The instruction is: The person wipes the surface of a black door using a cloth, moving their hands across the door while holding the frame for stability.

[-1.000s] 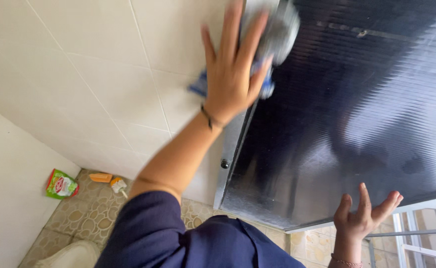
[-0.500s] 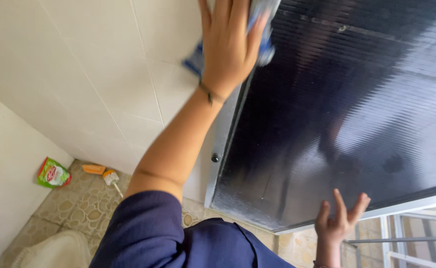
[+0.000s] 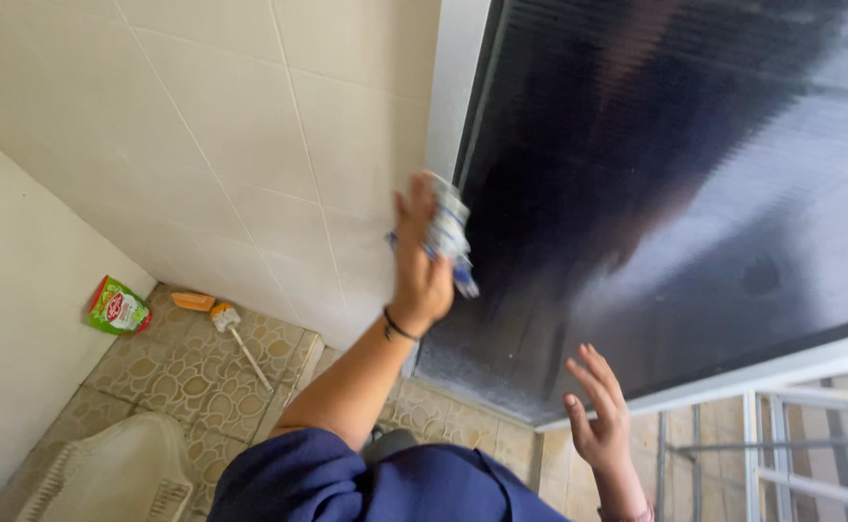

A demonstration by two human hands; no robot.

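Observation:
My left hand [image 3: 421, 261] is raised in front of the tiled wall and grips a crumpled blue and grey cloth [image 3: 449, 235]. The cloth sits at the left edge of a dark ribbed door panel [image 3: 675, 184] with a pale frame [image 3: 448, 87]. A thin dark band circles my left wrist. My right hand [image 3: 598, 411] hangs lower, near the panel's bottom edge, fingers spread and holding nothing. My dark blue sleeve fills the bottom middle of the view.
A cream tiled wall [image 3: 201, 126] stands to the left. On the patterned floor [image 3: 192, 377] lie a green and red pouch [image 3: 114, 307], an orange object [image 3: 194, 302] and a brush with a white handle [image 3: 235, 338]. A white basket [image 3: 105, 478] sits bottom left; metal railings [image 3: 781, 454] bottom right.
My left hand with the cloth has come down from the top of the door edge to its middle. My right hand stays low near the bottom edge, still spread.

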